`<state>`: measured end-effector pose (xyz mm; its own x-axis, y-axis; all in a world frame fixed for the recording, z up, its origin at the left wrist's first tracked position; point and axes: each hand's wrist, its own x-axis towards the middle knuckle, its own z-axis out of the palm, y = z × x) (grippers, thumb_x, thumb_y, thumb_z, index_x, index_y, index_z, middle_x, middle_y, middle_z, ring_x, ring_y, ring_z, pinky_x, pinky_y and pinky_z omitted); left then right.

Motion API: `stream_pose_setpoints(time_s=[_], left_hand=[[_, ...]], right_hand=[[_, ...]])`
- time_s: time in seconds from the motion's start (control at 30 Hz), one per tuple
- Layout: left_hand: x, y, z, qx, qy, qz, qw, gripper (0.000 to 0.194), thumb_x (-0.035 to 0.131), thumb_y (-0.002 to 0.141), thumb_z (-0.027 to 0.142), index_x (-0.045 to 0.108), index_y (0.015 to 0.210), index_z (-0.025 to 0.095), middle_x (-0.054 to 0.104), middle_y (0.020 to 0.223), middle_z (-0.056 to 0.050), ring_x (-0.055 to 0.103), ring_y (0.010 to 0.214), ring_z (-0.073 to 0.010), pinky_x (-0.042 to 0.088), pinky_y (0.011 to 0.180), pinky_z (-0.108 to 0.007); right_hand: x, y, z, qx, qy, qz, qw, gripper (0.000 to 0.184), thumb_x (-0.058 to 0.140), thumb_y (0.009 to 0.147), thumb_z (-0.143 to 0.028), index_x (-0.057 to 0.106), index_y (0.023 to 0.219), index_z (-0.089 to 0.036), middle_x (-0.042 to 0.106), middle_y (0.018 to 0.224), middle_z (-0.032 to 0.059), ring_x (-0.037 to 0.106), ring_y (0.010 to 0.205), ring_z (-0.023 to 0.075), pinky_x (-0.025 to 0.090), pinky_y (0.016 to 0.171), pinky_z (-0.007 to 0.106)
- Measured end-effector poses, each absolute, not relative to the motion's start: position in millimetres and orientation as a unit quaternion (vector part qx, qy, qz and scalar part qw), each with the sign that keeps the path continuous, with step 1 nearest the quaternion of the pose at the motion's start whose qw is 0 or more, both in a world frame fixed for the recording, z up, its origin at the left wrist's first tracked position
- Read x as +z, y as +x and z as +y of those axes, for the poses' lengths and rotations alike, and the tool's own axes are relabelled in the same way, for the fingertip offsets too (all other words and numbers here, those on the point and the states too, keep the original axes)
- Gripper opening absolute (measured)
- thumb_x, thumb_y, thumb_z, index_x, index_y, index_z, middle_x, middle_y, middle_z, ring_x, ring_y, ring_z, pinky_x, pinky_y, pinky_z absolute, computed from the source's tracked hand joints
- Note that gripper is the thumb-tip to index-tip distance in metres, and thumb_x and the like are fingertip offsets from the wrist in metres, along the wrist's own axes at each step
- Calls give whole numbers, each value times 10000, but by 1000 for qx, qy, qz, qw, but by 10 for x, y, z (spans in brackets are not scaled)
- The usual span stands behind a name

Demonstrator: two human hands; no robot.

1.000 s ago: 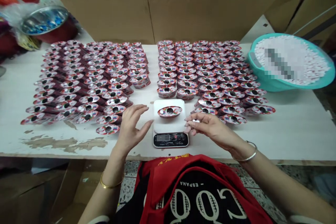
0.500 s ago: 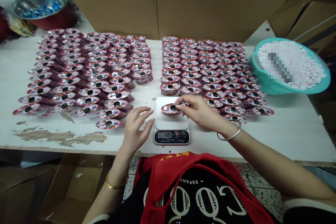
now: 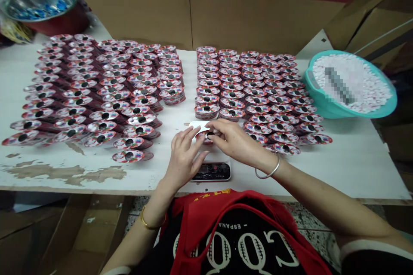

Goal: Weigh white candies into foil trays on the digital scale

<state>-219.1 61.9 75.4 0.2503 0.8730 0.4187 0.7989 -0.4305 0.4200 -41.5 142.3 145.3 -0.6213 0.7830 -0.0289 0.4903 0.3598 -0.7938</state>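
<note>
A small oval-topped container (image 3: 200, 137) with a red and white printed top and a round hole stands on a white digital scale (image 3: 222, 173). My right hand (image 3: 237, 142) reaches over it from the right, thumb and fingers pinched together at the hole. Whatever is between those fingertips is too small to make out. From the left comes my left hand (image 3: 184, 154), its fingers apart and the index fingertip at the container's top. Both hands cover much of the scale's plate and part of its display.
Rows of similar containers (image 3: 103, 115) stand left of the scale, with more rows (image 3: 232, 94) behind and to the right. A teal basin (image 3: 322, 96) full of small white pieces sits at right. A metal bowl (image 3: 61, 23) holds blue items. Cardboard (image 3: 129, 8) backs the table.
My left hand has moved right and forward from beside the scale to the container. My right hand stays pinched at the hole. The view has shifted slightly.
</note>
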Motion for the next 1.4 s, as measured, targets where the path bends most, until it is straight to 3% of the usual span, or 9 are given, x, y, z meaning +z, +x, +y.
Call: stream_pose_setpoints(time_s=[0.37, 0.5, 0.6, 0.73, 0.83, 0.93, 1.03, 1.2, 1.4], left_hand=[[753, -1988, 684, 328, 773, 541, 50, 441, 578, 886, 298, 498, 1318, 258, 516, 1387, -129, 444, 1326, -291, 368, 1062, -500], [708, -1991, 575, 390, 720, 573, -5, 381, 634, 848, 270, 550, 1220, 257, 630, 1118, -103, 597, 1045, -241, 464, 905, -421], [656, -2007, 475, 385, 752, 534, 33, 351, 590, 859, 170, 549, 1200, 244, 646, 936, -66, 614, 847, -184, 498, 746, -331], [554, -1919, 473, 298, 828, 464, 97, 394, 484, 887, 111, 510, 1270, 202, 662, 1086, -121, 648, 956, -189, 544, 757, -296], [478, -1811, 547, 246, 857, 450, 48, 416, 430, 871, 90, 524, 1265, 183, 647, 1184, -167, 658, 1019, -232, 567, 768, -329], [378, -1773, 614, 228, 866, 445, 2, 371, 411, 854, 84, 591, 1160, 192, 673, 1102, -148, 673, 910, -235, 569, 717, -335], [275, -1802, 654, 212, 862, 460, 18, 301, 413, 883, 88, 611, 1078, 205, 668, 1025, -94, 658, 848, -188, 537, 672, -269], [685, -1807, 608, 274, 859, 429, 58, 279, 485, 894, 72, 587, 1135, 170, 636, 1025, -97, 629, 913, -162, 502, 772, -247], [1195, -1768, 885, 370, 776, 511, -16, 329, 610, 837, 76, 600, 1143, 196, 647, 967, -72, 614, 883, -169, 471, 780, -286]], right_hand=[[1469, -388, 1490, 467, -397, -743, 269, 312, 402, 913, -97, 597, 1152, -149, 647, 1087, 93, 596, 953, 155, 479, 819, 295], [1552, -196, 1587, 472, -423, -697, 336, 244, 496, 921, -194, 624, 1124, -149, 644, 1073, 85, 601, 914, 147, 500, 775, 284], [1678, 160, 1695, 432, -475, -657, 395, 222, 573, 895, -251, 652, 1081, -158, 648, 942, 56, 597, 797, 126, 494, 679, 260], [1646, 934, 1997, 323, -552, -605, 474, 197, 654, 845, -293, 678, 999, -172, 636, 849, 49, 570, 681, 114, 454, 590, 254], [1475, 1658, 2345, 208, -632, -563, 490, 203, 639, 834, -308, 662, 987, -177, 641, 907, 77, 558, 682, 124, 448, 589, 264], [1385, 2380, 2695, 97, -756, -506, 403, 301, 527, 840, -311, 637, 1046, -121, 647, 950, 105, 590, 758, 175, 485, 655, 308], [1360, 2907, 2959, 43, -813, -486, 317, 256, 543, 776, -298, 672, 869, -96, 663, 859, 118, 607, 831, 229, 479, 760, 339], [1222, 3085, 3146, 148, -834, -503, 171, 166, 711, 645, -250, 621, 559, -139, 576, 547, 47, 570, 650, 198, 428, 685, 311], [966, 3006, 3355, 203, -848, -486, 65, 271, 759, 676, -258, 566, 504, -179, 469, 462, 5, 489, 582, 171, 400, 695, 375]])
